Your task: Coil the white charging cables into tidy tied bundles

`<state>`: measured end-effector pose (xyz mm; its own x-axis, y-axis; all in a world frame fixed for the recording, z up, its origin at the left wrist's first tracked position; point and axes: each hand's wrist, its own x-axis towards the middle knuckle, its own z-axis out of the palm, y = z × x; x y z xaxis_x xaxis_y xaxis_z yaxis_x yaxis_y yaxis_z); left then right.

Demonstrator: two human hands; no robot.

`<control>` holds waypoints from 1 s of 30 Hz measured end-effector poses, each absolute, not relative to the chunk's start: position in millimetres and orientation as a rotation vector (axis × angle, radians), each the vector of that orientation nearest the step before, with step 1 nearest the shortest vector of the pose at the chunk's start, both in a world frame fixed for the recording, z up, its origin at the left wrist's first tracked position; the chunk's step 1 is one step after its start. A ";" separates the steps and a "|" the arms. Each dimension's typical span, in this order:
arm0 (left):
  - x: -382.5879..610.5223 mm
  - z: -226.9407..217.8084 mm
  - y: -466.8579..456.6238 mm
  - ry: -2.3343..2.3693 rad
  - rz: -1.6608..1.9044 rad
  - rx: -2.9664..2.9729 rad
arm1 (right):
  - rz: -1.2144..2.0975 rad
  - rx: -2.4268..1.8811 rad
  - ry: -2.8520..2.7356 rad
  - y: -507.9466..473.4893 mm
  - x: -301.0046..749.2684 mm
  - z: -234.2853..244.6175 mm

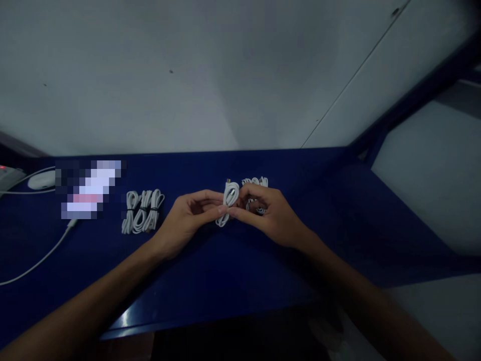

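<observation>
Both hands meet over the middle of a dark blue table [210, 271]. My left hand [188, 220] and my right hand [268, 215] pinch the same coiled white cable [228, 200] between their fingertips, holding it a little above the tabletop. Behind my right hand lies a loose heap of white cables [255, 183], partly hidden by the fingers. To the left of my left hand, three bundled white cables [143, 210] lie side by side, each tied with a dark band.
A blurred-out object [90, 188] sits at the left with a white cord [37, 260] trailing toward the front edge. A white mouse [41, 179] is at the far left. A pale wall rises behind; the table's right edge drops off beside a blue frame.
</observation>
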<state>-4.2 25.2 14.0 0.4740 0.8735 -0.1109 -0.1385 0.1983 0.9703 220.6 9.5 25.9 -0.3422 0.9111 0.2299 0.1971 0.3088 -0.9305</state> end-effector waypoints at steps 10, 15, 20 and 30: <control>-2.4 18.7 23.4 0.707 0.724 1.019 | 1.230 -1.060 -1.730 16.9 226.8 22.6; -2.1 14.6 25.0 0.738 0.733 0.998 | 1.130 -1.058 -1.815 16.7 226.9 21.2; -3.8 13.9 30.1 0.801 0.834 1.050 | 0.868 -1.077 -1.883 17.4 225.4 19.0; -7.4 26.4 28.4 0.783 0.762 1.240 | 0.589 -0.966 -1.918 16.8 226.9 17.4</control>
<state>-7.4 28.4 26.4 0.5269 0.8443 -0.0980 -0.0753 0.1612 0.9840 226.9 16.8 17.4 -0.3069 0.8113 0.4975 0.3920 0.5841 -0.7107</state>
